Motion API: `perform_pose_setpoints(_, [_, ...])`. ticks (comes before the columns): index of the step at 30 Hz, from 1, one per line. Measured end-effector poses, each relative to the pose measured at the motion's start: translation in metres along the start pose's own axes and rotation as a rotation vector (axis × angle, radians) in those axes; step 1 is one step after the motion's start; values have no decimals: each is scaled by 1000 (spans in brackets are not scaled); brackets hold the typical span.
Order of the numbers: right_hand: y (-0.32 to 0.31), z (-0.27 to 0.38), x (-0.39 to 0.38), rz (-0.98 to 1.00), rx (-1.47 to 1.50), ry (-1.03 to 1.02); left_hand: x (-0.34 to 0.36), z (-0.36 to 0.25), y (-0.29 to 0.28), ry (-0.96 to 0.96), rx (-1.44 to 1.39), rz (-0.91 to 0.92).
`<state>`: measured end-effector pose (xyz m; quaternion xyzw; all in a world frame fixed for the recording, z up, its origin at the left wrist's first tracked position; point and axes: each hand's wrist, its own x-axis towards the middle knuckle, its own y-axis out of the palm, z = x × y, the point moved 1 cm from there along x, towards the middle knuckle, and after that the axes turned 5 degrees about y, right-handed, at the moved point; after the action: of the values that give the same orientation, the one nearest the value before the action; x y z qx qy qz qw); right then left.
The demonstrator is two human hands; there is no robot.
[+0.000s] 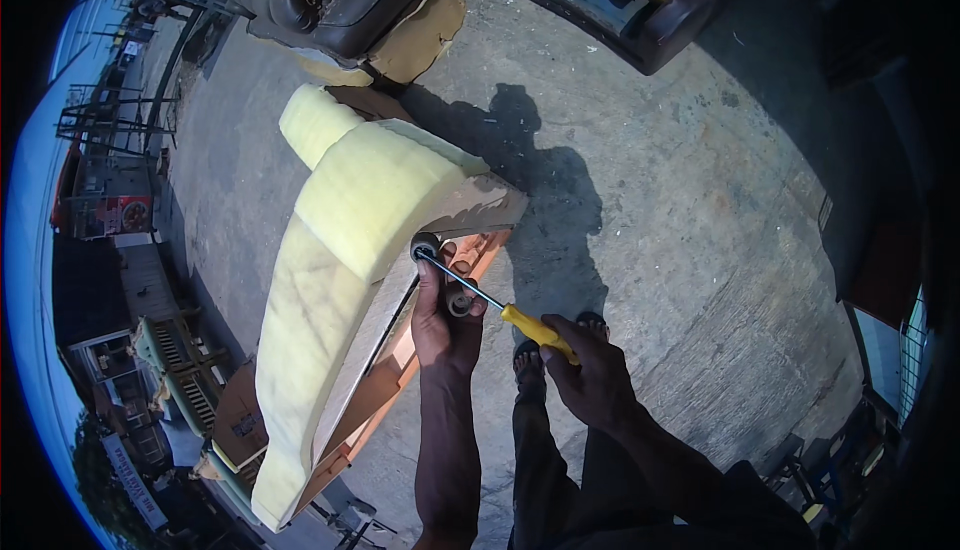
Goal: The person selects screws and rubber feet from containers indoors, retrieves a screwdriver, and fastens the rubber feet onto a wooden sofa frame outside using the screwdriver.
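My right hand (590,370) is closed round the yellow handle of a screwdriver (530,325). The metal shaft slants up and left, its tip at a small round black furniture foot (425,246). Thumb and fingers of my left hand (446,330) hold that foot against the frame edge; whether it is fixed there I cannot tell. A second round, greyish piece (460,303) sits by the fingers of the same hand. Beside them stands a tilted chair or sofa frame padded with pale yellow foam (340,210), its orange-brown wooden boards (370,395) showing underneath.
A worn dark armchair (340,15) with torn covering stands at the far side. Right of it is another dark seat frame (640,25) with a pale cloth over it. Grey concrete floor (700,220) carries my shadow. Green slatted furniture (175,365) is at the left.
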<state>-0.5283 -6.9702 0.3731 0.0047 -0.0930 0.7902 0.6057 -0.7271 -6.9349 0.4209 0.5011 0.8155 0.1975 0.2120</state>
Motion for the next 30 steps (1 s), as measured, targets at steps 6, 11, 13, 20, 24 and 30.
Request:
perform_pose_setpoints(6, [-4,8,-13,36,8,45,21,-8,-6,-25,-227,106])
perform_pose_setpoints(11, [-3,6,-19,5,10,-22,25,-3,-12,0,-248,98])
perform_pose_setpoints(13, [-1,5,-19,-25,39,-13,26,-1,-15,9,-250,64])
perform_pose_setpoints(20, [-4,1,-22,-26,-13,-71,33,5,-27,-35,-348,94])
perform_pose_setpoints(24, [-4,1,-25,-26,-58,-87,32,7,-25,-18,-367,71])
perform_pose_setpoints(30, [-3,-2,-26,-18,-37,-37,29,7,-24,-5,-350,74])
